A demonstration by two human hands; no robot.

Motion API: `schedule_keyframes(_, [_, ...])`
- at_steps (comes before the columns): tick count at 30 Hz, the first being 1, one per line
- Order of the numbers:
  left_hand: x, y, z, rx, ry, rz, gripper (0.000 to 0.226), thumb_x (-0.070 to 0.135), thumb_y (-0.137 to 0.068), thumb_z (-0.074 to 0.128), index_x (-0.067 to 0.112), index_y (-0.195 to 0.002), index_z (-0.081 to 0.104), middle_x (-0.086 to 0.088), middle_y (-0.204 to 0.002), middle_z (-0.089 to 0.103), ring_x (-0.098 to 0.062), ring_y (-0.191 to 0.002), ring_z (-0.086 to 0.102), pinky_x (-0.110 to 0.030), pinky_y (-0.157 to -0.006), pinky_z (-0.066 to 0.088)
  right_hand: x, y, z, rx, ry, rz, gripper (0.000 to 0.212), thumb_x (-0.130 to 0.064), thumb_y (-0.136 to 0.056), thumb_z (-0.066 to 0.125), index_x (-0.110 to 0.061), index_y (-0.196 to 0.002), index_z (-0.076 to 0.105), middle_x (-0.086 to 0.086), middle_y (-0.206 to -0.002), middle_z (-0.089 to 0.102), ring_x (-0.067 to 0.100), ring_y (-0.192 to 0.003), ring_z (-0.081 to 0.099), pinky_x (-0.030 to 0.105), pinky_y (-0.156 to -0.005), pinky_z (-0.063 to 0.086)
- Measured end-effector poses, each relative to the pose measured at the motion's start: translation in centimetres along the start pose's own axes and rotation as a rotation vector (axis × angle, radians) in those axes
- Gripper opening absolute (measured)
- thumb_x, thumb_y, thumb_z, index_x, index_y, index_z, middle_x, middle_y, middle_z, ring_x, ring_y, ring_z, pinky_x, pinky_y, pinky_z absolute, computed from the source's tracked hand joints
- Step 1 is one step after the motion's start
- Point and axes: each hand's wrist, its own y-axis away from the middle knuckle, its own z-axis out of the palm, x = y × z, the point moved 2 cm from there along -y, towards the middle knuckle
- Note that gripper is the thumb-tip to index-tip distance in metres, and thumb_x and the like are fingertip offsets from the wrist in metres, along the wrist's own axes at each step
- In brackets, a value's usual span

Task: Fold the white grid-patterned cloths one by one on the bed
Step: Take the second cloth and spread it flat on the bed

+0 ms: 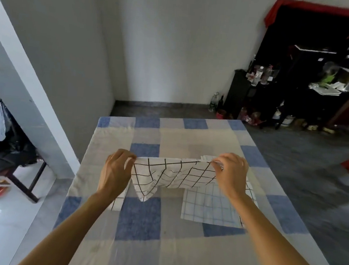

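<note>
White cloth with black grid lines hangs in the air over the bed, pulled out long from side to side. You hold one end in each hand, so neither hand is nearer than the other. Your left hand pinches the top edge at the left end, with the fingers curled in. Your right hand pinches the right end the same way, and a few layers look bunched there. The middle sags and the left part droops down toward the bed. A second cloth with blue lines lies flat on the bed, just under your right arm. I think the next move is to bring the two ends together, or to lay the cloth down flat.
</note>
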Motion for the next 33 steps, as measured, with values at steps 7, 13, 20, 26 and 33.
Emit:
schedule_keyframes(7, [0.1,-11.4,0.7,0.064,-0.144,-0.042,0.005,0.003,-0.085,0.065,0.007,-0.086,0.068,-0.009,-0.089,0.067,-0.03,-0.081,0.061,-0.039,-0.081,0.042,2.0,-10.8,1.2,-0.031,0.006,0.02,0.019,-0.033,-0.085,0.069,-0.019,-0.072,0.064,-0.004,-0.083,0.062,0.022,-0.088,0.057,0.042,-0.081,0.045])
schedule_keyframes(13, [-0.3,-19.2,0.1,0.16,-0.247,-0.039,0.01,0.019,-0.09,0.062,0.01,-0.086,0.066,-0.007,-0.094,0.062,-0.025,-0.087,0.056,-0.036,-0.086,0.037,0.8,-18.1,0.5,0.15,-0.108,-0.087,0.013,-0.024,-0.088,0.065,-0.012,-0.086,0.07,0.003,-0.09,0.066,0.024,-0.092,0.059,0.033,-0.081,0.042])
schedule_keyframes(20, [1.1,-23.4,-3.4,0.369,-0.208,0.008,0.025,0.032,-0.091,0.057,0.009,-0.089,0.066,-0.009,-0.101,0.061,-0.027,-0.091,0.055,-0.03,-0.086,0.034,-1.8,-21.8,-4.3,0.478,-0.192,-0.182,0.021,-0.026,-0.091,0.064,-0.007,-0.09,0.071,0.007,-0.094,0.067,0.024,-0.093,0.059,0.039,-0.083,0.047])
schedule_keyframes(26, [2.9,-19.2,-6.4,0.447,-0.184,0.144,0.025,0.029,-0.091,0.06,0.006,-0.086,0.067,-0.012,-0.096,0.062,-0.027,-0.085,0.055,-0.03,-0.085,0.035,-2.5,-16.8,-7.2,0.592,-0.178,-0.229,0.018,-0.024,-0.091,0.065,-0.008,-0.091,0.072,0.005,-0.096,0.066,0.023,-0.097,0.058,0.039,-0.085,0.045])
schedule_keyframes(33, [1.9,-7.6,-8.4,0.237,-0.241,0.3,0.02,0.022,-0.084,0.061,0.003,-0.088,0.066,-0.018,-0.097,0.063,-0.035,-0.084,0.058,-0.041,-0.078,0.042,-2.1,-4.9,-7.9,0.483,-0.08,-0.265,0.011,-0.018,-0.088,0.068,-0.009,-0.092,0.071,0.006,-0.097,0.065,0.023,-0.096,0.058,0.032,-0.09,0.04])
